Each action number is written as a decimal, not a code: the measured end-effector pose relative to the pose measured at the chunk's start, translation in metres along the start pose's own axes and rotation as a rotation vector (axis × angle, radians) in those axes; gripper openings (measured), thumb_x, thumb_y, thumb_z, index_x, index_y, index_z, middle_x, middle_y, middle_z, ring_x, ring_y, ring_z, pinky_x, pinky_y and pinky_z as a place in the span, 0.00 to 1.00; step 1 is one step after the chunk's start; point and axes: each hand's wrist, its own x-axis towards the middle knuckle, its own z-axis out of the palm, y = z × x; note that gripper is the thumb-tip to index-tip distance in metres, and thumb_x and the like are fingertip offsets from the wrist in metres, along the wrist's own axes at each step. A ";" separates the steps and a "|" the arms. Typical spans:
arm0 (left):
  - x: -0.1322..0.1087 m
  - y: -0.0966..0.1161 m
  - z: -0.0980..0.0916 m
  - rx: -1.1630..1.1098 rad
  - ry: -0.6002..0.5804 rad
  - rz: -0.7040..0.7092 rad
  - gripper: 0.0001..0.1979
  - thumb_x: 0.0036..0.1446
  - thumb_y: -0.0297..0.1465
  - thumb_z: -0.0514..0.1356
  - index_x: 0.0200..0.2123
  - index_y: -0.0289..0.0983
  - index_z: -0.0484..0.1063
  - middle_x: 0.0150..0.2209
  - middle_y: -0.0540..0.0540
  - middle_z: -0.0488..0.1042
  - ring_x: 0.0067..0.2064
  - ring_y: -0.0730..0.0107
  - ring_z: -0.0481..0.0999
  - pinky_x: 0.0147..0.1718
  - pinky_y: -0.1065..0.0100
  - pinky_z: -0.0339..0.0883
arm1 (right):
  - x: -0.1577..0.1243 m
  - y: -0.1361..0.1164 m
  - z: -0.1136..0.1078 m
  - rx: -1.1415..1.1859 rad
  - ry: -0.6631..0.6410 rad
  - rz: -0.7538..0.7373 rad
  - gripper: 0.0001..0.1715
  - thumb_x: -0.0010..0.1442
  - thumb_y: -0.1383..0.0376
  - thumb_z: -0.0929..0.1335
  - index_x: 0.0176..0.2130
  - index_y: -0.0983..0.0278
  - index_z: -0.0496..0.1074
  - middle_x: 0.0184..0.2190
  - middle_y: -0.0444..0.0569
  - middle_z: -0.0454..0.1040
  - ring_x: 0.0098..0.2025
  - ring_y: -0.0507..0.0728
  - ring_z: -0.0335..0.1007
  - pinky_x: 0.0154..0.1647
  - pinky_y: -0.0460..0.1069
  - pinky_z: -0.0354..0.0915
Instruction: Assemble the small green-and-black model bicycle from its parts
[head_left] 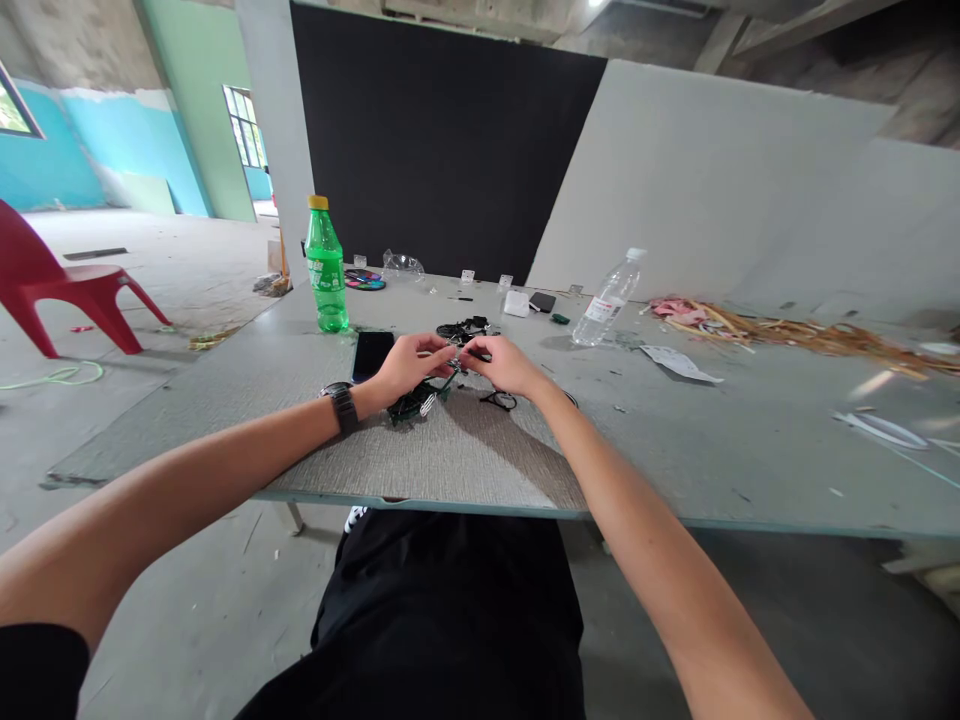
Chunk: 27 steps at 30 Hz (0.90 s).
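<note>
Head view: both hands meet over the near part of the desk (480, 470), roughly in front of the person's lap. Left hand (411, 366) and right hand (504, 366) have their fingertips almost touching, thumb and forefinger of each drawn into a narrow pinch, with hardly any gap between the tips. They appear to hold a small piece (456, 366) between them, too small and too covered by fingers to identify. A dark strand (444, 383) shows just below the fingertips; whether it joins the piece cannot be told.

The step in hand looks like fine fingertip work, perhaps fitting or parting something at the point where the hands meet. As a judgement, the next move calls for one hand to keep the piece steady while the other makes a small, controlled turn or pull, without snagging the loose dark bundle (409, 403) beneath the left hand.

As for direction, the strand's long axis slants from the bundle, at the near left, up toward the fingertips at the far right. The piece's own axis is hidden by the fingers, so which way it points cannot be told. A black loop (499, 400) lies below the right hand, a dark pile (466, 329) just beyond both hands, and a phone (373, 353) beside the left hand.
</note>
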 end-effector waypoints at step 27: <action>-0.008 0.014 0.005 0.171 -0.088 0.043 0.11 0.61 0.37 0.64 0.34 0.33 0.73 0.28 0.47 0.76 0.27 0.77 0.73 0.29 0.73 0.70 | -0.006 -0.013 -0.002 -0.015 -0.059 0.044 0.19 0.65 0.50 0.67 0.38 0.63 0.73 0.33 0.49 0.74 0.29 0.53 0.62 0.28 0.49 0.54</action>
